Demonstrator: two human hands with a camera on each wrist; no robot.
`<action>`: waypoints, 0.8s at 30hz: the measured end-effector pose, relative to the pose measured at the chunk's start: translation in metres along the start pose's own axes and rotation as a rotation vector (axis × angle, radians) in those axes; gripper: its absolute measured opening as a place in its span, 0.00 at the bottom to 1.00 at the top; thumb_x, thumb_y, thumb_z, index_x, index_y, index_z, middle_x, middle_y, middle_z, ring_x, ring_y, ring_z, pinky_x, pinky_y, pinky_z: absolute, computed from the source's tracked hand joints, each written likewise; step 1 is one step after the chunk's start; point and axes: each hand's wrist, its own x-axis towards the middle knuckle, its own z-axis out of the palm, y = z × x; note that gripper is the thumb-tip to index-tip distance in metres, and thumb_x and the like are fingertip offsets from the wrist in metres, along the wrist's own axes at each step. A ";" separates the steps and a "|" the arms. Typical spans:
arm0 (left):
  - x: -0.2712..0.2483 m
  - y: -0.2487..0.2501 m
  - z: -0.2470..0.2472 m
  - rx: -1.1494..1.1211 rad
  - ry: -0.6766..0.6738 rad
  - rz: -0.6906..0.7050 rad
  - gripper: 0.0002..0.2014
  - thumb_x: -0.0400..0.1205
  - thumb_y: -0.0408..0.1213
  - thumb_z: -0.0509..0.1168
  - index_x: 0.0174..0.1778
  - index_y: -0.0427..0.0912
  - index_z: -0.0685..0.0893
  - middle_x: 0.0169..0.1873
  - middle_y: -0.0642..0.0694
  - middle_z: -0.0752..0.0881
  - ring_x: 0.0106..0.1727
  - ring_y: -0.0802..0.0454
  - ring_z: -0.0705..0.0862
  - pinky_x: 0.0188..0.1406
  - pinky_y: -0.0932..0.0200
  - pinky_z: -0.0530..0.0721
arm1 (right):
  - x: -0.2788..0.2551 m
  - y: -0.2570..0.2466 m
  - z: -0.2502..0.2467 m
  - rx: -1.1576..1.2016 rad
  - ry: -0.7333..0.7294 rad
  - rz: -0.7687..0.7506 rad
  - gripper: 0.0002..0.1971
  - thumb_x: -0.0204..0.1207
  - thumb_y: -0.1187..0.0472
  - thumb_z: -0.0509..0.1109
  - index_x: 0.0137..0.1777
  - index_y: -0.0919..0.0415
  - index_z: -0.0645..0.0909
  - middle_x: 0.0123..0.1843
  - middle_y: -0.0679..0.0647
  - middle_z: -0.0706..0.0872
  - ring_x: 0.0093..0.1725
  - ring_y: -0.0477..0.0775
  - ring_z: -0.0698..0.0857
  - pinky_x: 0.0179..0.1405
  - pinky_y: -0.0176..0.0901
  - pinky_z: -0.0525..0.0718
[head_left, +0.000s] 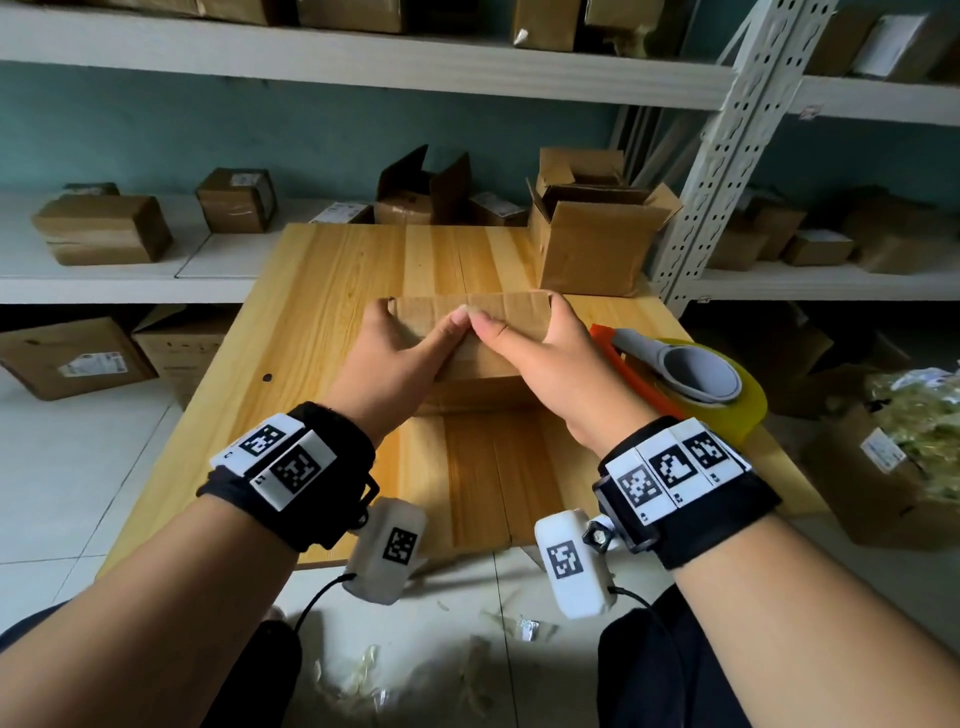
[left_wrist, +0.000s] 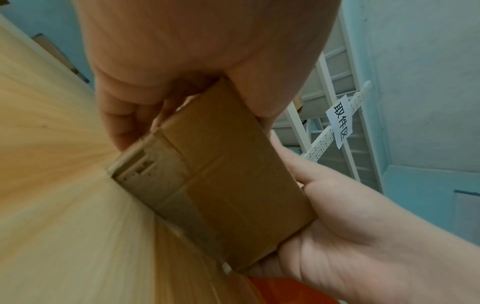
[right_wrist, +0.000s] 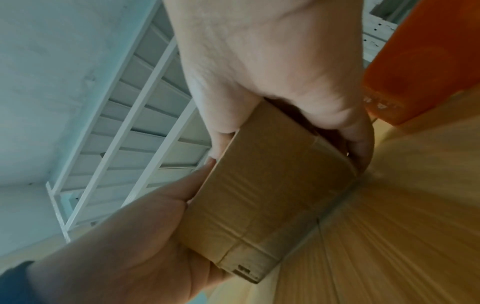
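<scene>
A small brown cardboard box (head_left: 480, 332) stands on the wooden table (head_left: 332, 291), near its middle. My left hand (head_left: 400, 338) grips the box's left end, thumb on top and fingers curled round the far side. My right hand (head_left: 540, 348) grips the right end the same way. Both thumbs meet on the top seam. In the left wrist view the box (left_wrist: 233, 174) fills the middle, with the left hand (left_wrist: 182, 82) above it and the right hand (left_wrist: 350, 226) below. In the right wrist view the box (right_wrist: 262, 189) rests on the table between the right hand (right_wrist: 272, 82) and the left hand (right_wrist: 130, 242).
An orange tape dispenser with a yellowish tape roll (head_left: 691, 374) lies just right of my right hand. An open cardboard carton (head_left: 592, 234) stands at the table's far right corner. Shelves with parcels (head_left: 104, 228) run behind; boxes and plastic scraps lie on the floor.
</scene>
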 end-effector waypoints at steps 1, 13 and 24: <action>0.001 0.000 -0.001 0.049 0.004 -0.003 0.43 0.77 0.68 0.73 0.78 0.43 0.71 0.59 0.48 0.87 0.55 0.52 0.89 0.49 0.55 0.91 | 0.002 0.002 0.001 -0.005 -0.003 0.013 0.52 0.67 0.22 0.76 0.87 0.44 0.65 0.80 0.44 0.79 0.79 0.52 0.78 0.78 0.59 0.78; 0.002 -0.001 -0.007 -0.114 -0.153 -0.029 0.41 0.66 0.61 0.84 0.71 0.46 0.79 0.58 0.49 0.92 0.58 0.53 0.93 0.55 0.57 0.92 | -0.001 -0.007 0.002 -0.030 0.057 0.104 0.45 0.84 0.26 0.59 0.94 0.50 0.53 0.92 0.51 0.64 0.89 0.59 0.65 0.82 0.56 0.68; 0.007 -0.003 -0.008 0.021 -0.057 -0.023 0.36 0.87 0.68 0.60 0.83 0.45 0.72 0.71 0.44 0.85 0.68 0.48 0.85 0.71 0.43 0.85 | 0.001 -0.006 0.004 -0.004 0.028 0.101 0.48 0.80 0.25 0.66 0.92 0.49 0.58 0.89 0.49 0.71 0.86 0.58 0.70 0.81 0.59 0.72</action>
